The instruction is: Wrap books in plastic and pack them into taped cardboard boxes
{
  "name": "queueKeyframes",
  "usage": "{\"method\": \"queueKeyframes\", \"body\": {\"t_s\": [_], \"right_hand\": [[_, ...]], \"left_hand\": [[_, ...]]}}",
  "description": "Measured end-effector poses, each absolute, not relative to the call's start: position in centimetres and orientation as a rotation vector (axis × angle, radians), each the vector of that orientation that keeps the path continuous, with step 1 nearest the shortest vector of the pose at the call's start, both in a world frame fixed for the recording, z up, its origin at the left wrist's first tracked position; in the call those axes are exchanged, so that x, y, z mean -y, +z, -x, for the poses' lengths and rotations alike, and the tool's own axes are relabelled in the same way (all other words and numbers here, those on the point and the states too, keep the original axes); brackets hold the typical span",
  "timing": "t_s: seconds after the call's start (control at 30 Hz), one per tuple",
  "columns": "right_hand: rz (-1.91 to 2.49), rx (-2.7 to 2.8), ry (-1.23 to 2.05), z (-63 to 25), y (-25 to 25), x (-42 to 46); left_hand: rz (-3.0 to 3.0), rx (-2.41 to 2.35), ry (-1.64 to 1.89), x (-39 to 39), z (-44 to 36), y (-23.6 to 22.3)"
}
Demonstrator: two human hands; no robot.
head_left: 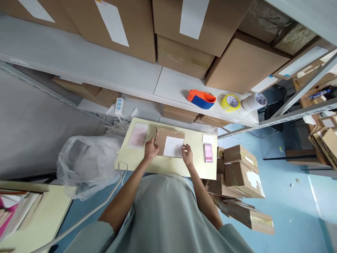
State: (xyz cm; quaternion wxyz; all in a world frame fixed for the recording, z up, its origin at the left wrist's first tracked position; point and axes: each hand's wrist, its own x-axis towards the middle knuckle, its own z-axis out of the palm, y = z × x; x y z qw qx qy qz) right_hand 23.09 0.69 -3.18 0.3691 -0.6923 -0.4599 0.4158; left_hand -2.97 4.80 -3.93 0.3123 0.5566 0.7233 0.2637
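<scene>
A flat brown cardboard parcel point(161, 136) lies on the pale yellow table point(168, 167), with a white label point(173, 146) stuck on its top. My left hand point(150, 150) rests against the parcel's left edge, fingers curled on it. My right hand point(187, 154) touches the label's right edge with fingers bent and slightly apart. A pinkish sheet point(137, 136) lies at the table's left, and a small pink slip point(208, 153) with a white slip point(209, 138) lies at its right.
A grey shelf point(79, 66) above carries large cartons, an orange and blue tape dispenser point(201, 98), a yellow tape roll point(230, 102) and a white roll point(254, 102). Taped parcels point(240, 175) pile on the blue floor at right. A clear plastic bag point(85, 165) sits left.
</scene>
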Motion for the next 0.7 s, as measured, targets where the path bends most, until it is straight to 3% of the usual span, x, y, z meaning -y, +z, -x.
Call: {"method": "queueKeyframes", "body": {"t_s": [0.37,0.7], "right_hand": [[1.677,0.957,0.962,-26.7,3.3,2.0],[1.763,0.803,1.15,-28.3,0.5,4.6]], "left_hand": [[-1.368,-1.752,0.974,-2.4,0.5,0.1],[-1.333,-1.691,0.762,0.1,0.9,-2.5]]}}
